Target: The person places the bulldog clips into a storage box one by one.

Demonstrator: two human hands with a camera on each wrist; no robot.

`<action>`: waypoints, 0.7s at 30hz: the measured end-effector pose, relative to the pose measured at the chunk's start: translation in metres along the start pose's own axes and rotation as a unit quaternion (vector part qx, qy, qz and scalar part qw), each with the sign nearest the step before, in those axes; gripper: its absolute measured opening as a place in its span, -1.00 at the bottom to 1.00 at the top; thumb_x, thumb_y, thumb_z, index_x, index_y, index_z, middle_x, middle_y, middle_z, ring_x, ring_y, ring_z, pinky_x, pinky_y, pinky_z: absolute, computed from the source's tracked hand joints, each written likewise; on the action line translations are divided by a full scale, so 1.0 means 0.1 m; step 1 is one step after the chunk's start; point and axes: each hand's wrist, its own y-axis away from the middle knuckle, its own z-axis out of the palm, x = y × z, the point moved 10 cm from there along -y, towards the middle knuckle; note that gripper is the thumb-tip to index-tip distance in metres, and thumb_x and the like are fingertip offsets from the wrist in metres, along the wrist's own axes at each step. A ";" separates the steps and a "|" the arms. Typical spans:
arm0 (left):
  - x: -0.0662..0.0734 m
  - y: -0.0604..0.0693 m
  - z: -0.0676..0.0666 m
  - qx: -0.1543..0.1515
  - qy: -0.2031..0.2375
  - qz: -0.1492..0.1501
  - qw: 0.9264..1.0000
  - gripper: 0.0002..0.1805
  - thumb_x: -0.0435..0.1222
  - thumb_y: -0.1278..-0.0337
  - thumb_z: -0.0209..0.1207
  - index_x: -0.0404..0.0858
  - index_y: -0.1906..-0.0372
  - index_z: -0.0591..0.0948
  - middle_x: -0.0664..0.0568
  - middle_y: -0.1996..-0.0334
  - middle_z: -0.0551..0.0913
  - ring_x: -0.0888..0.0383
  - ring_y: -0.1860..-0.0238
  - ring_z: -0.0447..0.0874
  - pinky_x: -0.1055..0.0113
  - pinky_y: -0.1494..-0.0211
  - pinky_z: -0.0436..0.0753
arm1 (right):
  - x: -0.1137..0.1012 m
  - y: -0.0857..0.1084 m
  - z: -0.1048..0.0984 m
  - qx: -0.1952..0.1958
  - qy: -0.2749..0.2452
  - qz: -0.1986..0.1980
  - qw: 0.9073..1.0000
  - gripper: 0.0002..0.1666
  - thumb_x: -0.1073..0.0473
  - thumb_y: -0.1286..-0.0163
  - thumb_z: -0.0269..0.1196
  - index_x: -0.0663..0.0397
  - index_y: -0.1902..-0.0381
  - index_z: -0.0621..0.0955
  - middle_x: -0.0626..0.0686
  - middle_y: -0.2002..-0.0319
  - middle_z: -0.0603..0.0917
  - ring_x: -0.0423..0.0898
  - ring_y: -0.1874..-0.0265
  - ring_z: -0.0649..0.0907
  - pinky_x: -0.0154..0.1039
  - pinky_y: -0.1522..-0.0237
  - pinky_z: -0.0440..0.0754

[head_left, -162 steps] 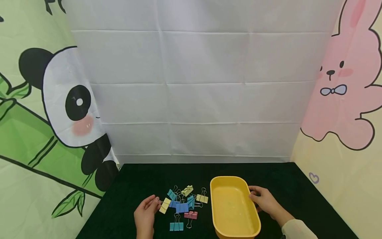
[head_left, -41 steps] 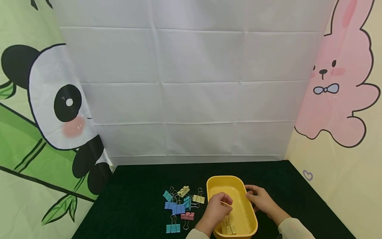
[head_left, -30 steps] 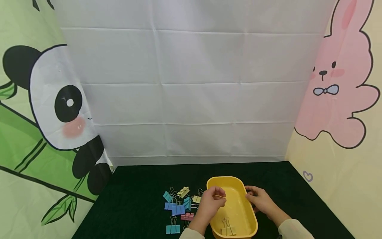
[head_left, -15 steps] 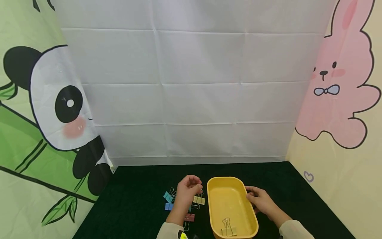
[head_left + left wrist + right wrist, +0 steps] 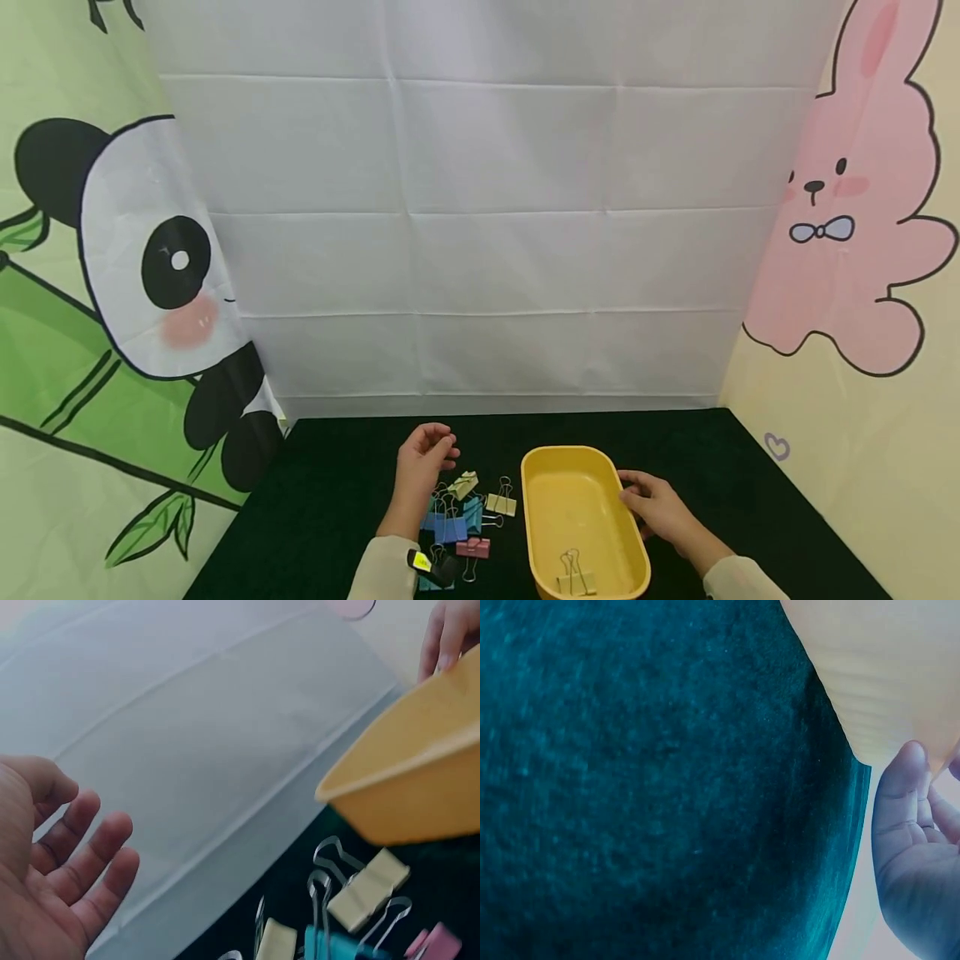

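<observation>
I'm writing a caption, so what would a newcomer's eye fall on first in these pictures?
Probably the big panda at the far left and the pink rabbit at the far right. Next, the bright yellow tub on the dark green tabletop, its right rim held by the person's right grip, with colourful binder clips clustered to its left.

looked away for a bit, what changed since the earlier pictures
The left hand carried a yellow clip rightward and let it go in the near end of the yellow tray, then moved back left, empty. The right hand still holds the tray; tray and other visible clips stay put.
</observation>
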 end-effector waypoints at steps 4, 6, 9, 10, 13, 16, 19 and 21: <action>-0.09 -0.09 -0.16 0.021 -0.010 0.006 1.000 -0.84 -0.35 -0.41 0.18 -0.30 0.01 0.58 -0.20 0.13 0.69 0.09 0.25 0.72 0.36 0.16 0.71 | -0.01 0.00 0.01 -0.005 0.001 -0.003 1.000 -0.47 0.18 -0.52 0.18 0.20 -0.38 0.44 0.12 0.17 0.58 0.01 0.38 0.60 -0.09 0.45 0.71; -0.17 -0.13 -0.21 0.025 -0.011 0.003 1.000 -0.82 -0.35 -0.41 0.18 -0.33 -0.01 0.57 -0.23 0.12 0.68 0.10 0.25 0.73 0.37 0.16 0.70 | 0.00 0.00 0.01 -0.001 0.000 0.000 1.000 -0.49 0.19 -0.52 0.18 0.19 -0.37 0.45 0.12 0.18 0.59 0.01 0.38 0.60 -0.09 0.45 0.71; -0.31 -0.18 -0.26 0.028 -0.011 -0.008 1.000 -0.78 -0.35 -0.41 0.18 -0.34 -0.05 0.56 -0.20 0.11 0.68 0.10 0.22 0.73 0.40 0.13 0.69 | 0.01 0.00 -0.01 0.007 0.001 0.002 1.000 -0.49 0.19 -0.51 0.18 0.18 -0.36 0.46 0.10 0.19 0.59 0.00 0.39 0.60 -0.09 0.45 0.70; -0.35 -0.19 -0.27 0.029 -0.009 -0.012 0.999 -0.78 -0.35 -0.41 0.18 -0.35 -0.05 0.56 -0.19 0.11 0.68 0.09 0.21 0.73 0.41 0.12 0.68 | 0.02 0.00 -0.01 0.007 0.000 0.003 1.000 -0.50 0.19 -0.51 0.18 0.18 -0.36 0.46 0.10 0.19 0.59 0.00 0.39 0.60 -0.08 0.45 0.70; -0.49 -0.21 -0.30 0.033 -0.010 -0.024 0.999 -0.78 -0.34 -0.42 0.17 -0.33 -0.06 0.56 -0.12 0.12 0.68 0.09 0.18 0.74 0.41 0.08 0.68 | 0.01 0.01 -0.01 0.005 -0.005 0.003 1.000 -0.49 0.18 -0.52 0.17 0.19 -0.36 0.46 0.10 0.17 0.59 0.00 0.39 0.60 -0.07 0.44 0.71; -0.59 -0.23 -0.32 0.038 -0.012 -0.034 0.999 -0.79 -0.34 -0.42 0.17 -0.32 -0.05 0.57 -0.13 0.10 0.69 0.08 0.16 0.73 0.39 0.07 0.68 | 0.01 0.02 0.01 -0.003 -0.010 0.002 1.000 -0.49 0.18 -0.53 0.16 0.20 -0.37 0.44 0.11 0.17 0.60 0.01 0.39 0.61 -0.07 0.44 0.71; -0.65 -0.24 -0.34 0.038 -0.017 -0.034 0.999 -0.78 -0.34 -0.42 0.18 -0.34 -0.05 0.57 -0.20 0.06 0.69 0.06 0.14 0.73 0.31 0.04 0.69 | -0.01 0.02 0.02 -0.010 -0.009 -0.007 1.000 -0.48 0.17 -0.54 0.15 0.22 -0.38 0.43 0.10 0.18 0.61 0.01 0.41 0.60 -0.08 0.45 0.70; -0.69 -0.26 -0.34 0.033 -0.022 -0.037 0.999 -0.77 -0.33 -0.41 0.19 -0.35 -0.05 0.57 -0.23 0.05 0.68 0.04 0.14 0.72 0.22 -0.01 0.69 | -0.02 0.02 0.01 -0.012 -0.008 -0.014 1.000 -0.47 0.15 -0.54 0.16 0.23 -0.38 0.43 0.10 0.19 0.61 0.01 0.42 0.60 -0.09 0.46 0.69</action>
